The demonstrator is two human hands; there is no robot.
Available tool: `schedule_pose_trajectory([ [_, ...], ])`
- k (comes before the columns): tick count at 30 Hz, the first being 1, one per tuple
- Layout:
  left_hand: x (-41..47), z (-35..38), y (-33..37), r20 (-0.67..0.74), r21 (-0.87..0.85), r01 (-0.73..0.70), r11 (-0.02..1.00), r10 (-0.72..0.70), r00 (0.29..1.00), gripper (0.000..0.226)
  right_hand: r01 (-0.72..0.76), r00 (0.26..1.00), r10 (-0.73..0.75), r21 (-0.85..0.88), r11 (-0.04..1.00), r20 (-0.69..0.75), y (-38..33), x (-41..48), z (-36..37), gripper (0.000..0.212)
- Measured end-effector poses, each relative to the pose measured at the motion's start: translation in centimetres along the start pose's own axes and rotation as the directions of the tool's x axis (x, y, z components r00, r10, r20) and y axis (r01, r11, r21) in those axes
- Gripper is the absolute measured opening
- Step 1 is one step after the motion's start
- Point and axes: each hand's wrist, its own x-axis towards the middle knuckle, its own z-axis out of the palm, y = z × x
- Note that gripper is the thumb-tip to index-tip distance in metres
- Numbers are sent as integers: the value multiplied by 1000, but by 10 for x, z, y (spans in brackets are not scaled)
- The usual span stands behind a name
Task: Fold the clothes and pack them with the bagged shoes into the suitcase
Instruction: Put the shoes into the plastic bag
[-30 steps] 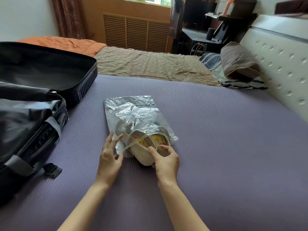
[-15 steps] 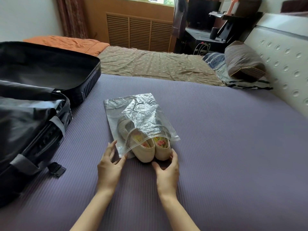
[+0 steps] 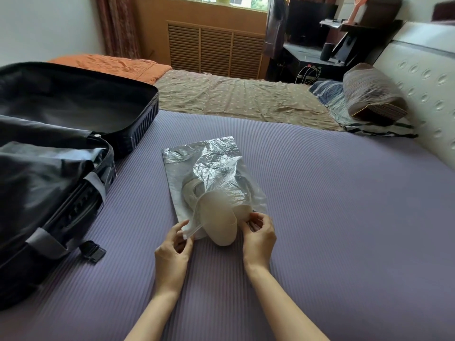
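From the head camera, a purple ribbed bed cover fills the near and middle ground, and on it, about midway between the left and right edges of the bed, lies a crinkled clear plastic bag with a silvery back, its mouth turned toward the person. A pair of cream, smooth-sided shoes sits in the bag with one rounded end poking out past the mouth onto the cover; the second shoe shows only dimly through the plastic further in. The left hand pinches the left corner of the bag's mouth between thumb and fingertips, the other fingers curled beneath it. The right hand pinches the right edge of the mouth, just beside the bare end of the shoe, fingers bent inward. Both forearms reach in from the near edge. Along the left edge of the bed a black soft-sided suitcase lies open, the far half showing dark lining and the near half covered by a dark fabric panel with grey straps; a black plastic buckle rests on the cover beside it. Past the far edge of the purple cover lie a tan patterned sheet and an orange blanket, and a brown striped pillow leans against a cream dimpled headboard on the right
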Motion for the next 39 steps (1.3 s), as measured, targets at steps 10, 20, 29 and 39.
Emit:
schedule_pose_trajectory([
  [10,-2,0,0,21,-25,-4,1000,5,1000,37,-76,996,57,-339,938,-64,3,-1,-4,32],
  [20,-1,1,-4,21,-15,-7,1000,8,1000,36,-110,988,78,-253,961,-134,-13,15,-11,20],
  [29,-1,0,-4,23,-3,-2,1000,2,1000,36,-194,972,224,-304,933,66,3,48,-31,41],
  [39,0,-3,6,-24,-41,19,999,-20,1000,35,-277,955,292,-182,944,61,-6,57,-42,16],
])
